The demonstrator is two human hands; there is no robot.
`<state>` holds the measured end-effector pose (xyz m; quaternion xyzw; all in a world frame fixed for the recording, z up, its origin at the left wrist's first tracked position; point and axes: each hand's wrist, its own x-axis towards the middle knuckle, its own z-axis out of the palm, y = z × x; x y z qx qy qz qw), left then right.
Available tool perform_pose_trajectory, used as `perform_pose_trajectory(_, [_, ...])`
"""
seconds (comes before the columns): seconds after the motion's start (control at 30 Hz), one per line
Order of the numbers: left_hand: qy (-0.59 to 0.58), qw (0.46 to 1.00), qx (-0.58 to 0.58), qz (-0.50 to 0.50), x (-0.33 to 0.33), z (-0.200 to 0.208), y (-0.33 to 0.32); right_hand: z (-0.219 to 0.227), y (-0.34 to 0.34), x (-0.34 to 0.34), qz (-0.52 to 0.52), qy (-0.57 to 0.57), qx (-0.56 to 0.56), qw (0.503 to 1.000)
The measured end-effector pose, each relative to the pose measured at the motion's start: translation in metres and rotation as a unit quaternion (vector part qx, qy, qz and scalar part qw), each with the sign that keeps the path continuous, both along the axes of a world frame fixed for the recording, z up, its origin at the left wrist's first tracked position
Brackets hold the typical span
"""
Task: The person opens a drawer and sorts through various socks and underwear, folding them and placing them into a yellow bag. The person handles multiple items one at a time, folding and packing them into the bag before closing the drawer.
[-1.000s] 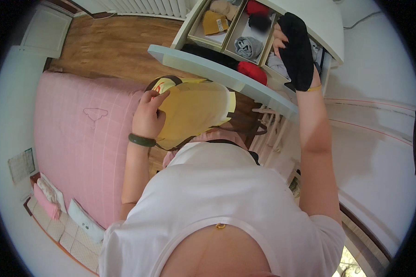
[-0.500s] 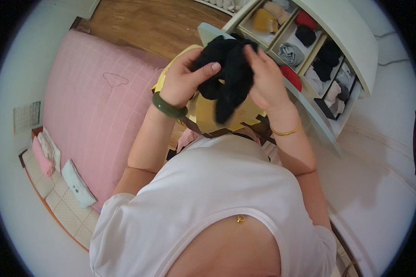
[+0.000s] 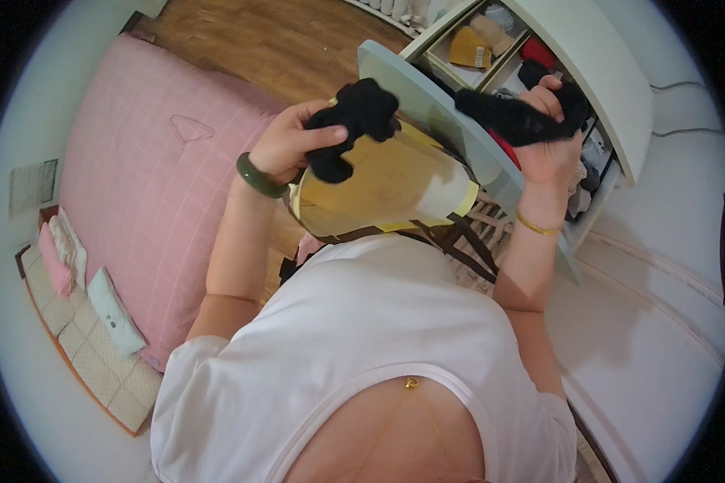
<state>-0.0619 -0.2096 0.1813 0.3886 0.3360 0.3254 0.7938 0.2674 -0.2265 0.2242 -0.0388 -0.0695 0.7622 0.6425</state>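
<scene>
My left hand [image 3: 298, 145] grips a crumpled black sock [image 3: 354, 121], thumb on top, above a yellow bag [image 3: 362, 193] that stands open in front of me. Off to the right, my right hand [image 3: 549, 157] is closed around another black sock [image 3: 507, 119], which hangs out to both sides of the fingers. That hand is over the open drawer [image 3: 379, 60], whose compartments hold rolled and folded clothing, among them a mustard-yellow piece [image 3: 469, 47] and a red piece [image 3: 537, 51]. Part of the drawer is hidden behind my right hand.
A bed with a pink cover [image 3: 169, 161] lies along the left, with a pale cushion [image 3: 114, 310] by its padded headboard [image 3: 89, 354]. Wooden floor [image 3: 258, 40] stretches beyond. A white cabinet top [image 3: 596, 72] overhangs the drawer on the right.
My hands have moved apart; before, both were together on the black fabric above the bag. The right hand has carried one black sock rightward over the drawer, while the left keeps the other.
</scene>
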Motion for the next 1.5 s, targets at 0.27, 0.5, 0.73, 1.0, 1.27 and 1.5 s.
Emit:
perform_pose_trajectory(0.27, [0.088,0.987,0.133,-0.029,0.031,0.017,-0.011,-0.001,-0.018,-0.086,-0.06,-0.758,0.003,0.649])
perform_pose_trajectory(0.5, [0.108,0.984,0.138,0.039,0.019,0.015,0.002,-0.045,0.002,-0.02,0.043,-0.137,-0.065,0.987])
perform_pose_trajectory(0.73, [0.057,0.977,0.131,0.156,0.021,0.009,0.006,0.0,-0.01,-0.053,-0.124,-0.224,-0.21,0.944])
perform_pose_trajectory(1.0, [-0.004,0.988,0.105,0.111,0.016,0.015,0.011,-0.027,-0.014,-0.029,0.045,-0.152,-0.121,0.98])
perform_pose_trajectory(1.27, [0.294,0.809,0.502,0.082,0.054,0.042,0.009,-0.008,-0.022,-0.042,0.078,-0.24,-0.171,0.952])
perform_pose_trajectory(1.5, [0.048,0.983,0.109,0.141,0.056,0.024,0.028,-0.019,-0.016,-0.032,-0.26,-0.769,0.005,0.584])
